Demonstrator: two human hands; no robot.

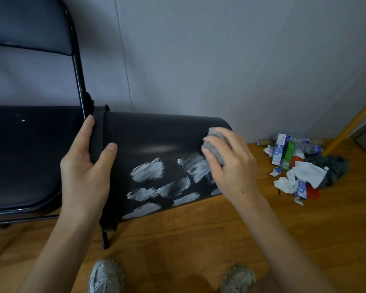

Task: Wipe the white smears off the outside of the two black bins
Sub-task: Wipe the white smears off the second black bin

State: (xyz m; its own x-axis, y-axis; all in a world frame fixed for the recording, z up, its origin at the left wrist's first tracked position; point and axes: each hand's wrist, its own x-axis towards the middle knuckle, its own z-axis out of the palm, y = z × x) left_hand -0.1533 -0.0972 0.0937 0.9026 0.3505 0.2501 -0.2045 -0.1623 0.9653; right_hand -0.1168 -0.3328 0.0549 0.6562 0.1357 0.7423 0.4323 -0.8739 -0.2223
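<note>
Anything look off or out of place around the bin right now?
Yes. A heap of trash (cartons, tissues, bottles) lies spilled on the floor by the wall, right of the bin. The bin is held sideways, its side streaked with white smears not yet wiped.

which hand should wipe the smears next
Right. The right hand already holds the cloth against the bin beside the smears; the left hand grips the rim, steadying it.

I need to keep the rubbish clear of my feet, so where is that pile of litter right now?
In the head view the litter pile lies on the wooden floor at the right, by the wall, beyond the right hand and the bin.
</note>
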